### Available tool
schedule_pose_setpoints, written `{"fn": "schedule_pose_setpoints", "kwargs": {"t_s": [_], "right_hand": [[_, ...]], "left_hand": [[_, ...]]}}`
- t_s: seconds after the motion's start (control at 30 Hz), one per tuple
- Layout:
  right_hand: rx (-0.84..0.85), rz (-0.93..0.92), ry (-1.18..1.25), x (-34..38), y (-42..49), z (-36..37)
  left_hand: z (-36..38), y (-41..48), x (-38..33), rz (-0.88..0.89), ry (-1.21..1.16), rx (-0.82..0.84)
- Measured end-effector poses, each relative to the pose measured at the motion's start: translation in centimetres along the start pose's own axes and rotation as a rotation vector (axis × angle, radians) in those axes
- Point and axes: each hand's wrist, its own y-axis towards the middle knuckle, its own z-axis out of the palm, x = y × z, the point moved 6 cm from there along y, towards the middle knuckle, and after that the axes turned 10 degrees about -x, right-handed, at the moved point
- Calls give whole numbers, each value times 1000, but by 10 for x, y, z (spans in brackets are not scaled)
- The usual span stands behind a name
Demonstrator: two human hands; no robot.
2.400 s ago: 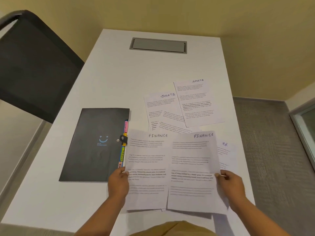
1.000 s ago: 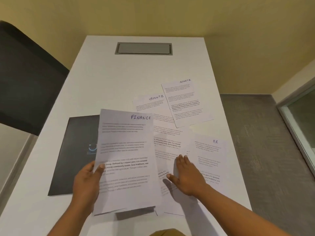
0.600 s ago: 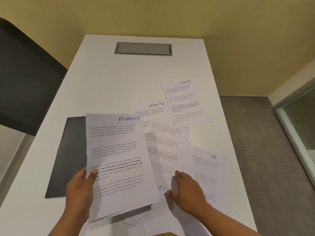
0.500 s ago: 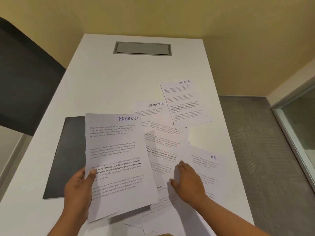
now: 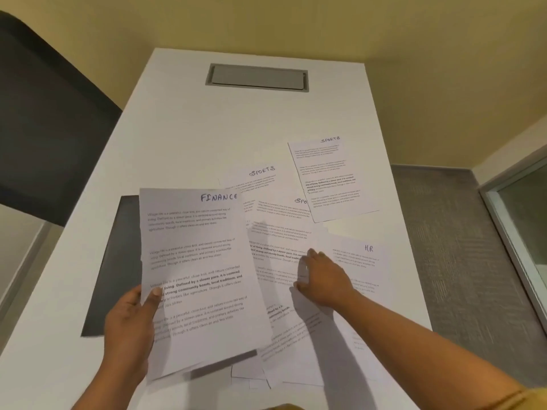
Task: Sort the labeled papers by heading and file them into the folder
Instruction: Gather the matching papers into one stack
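Observation:
My left hand (image 5: pixel 130 324) grips the left edge of a FINANCE paper (image 5: pixel 201 270), held above the table with the thumb on its face. This sheet hides most of the black folder (image 5: pixel 124 255) lying at the left. My right hand (image 5: pixel 322 279) rests flat, fingers straight, on the loose overlapping papers (image 5: pixel 281 261) in the middle. An HR paper (image 5: pixel 361 261) lies just right of that hand. A SPORTS paper (image 5: pixel 328 179) lies farther back on the right, and another SPORTS paper (image 5: pixel 257 179) sits beside it, partly covered.
The white table (image 5: pixel 207 137) has a grey cable hatch (image 5: pixel 257 76) at its far end. A dark chair back (image 5: pixel 44 119) stands at the left. Grey carpet (image 5: pixel 450 232) and a glass panel (image 5: pixel 524 220) lie to the right of the table edge.
The two FINANCE papers I held side by side are now together in my left hand, carried left over the folder. My right hand let go and came down flat on the loose papers.

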Motion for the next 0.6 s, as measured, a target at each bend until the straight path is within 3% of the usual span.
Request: {"fn": "schedule_pose_setpoints", "kwargs": {"t_s": [0.27, 0.43, 0.6], "right_hand": [[35, -62, -141, 0, -16, 29], [-88, -236, -138, -10, -25, 42], [-153, -270, -156, -20, -30, 62]], "left_hand": [[-4, 10, -16, 18, -17, -70], [-5, 19, -18, 17, -34, -91], [-3, 23, -18, -16, -44, -101]]}}
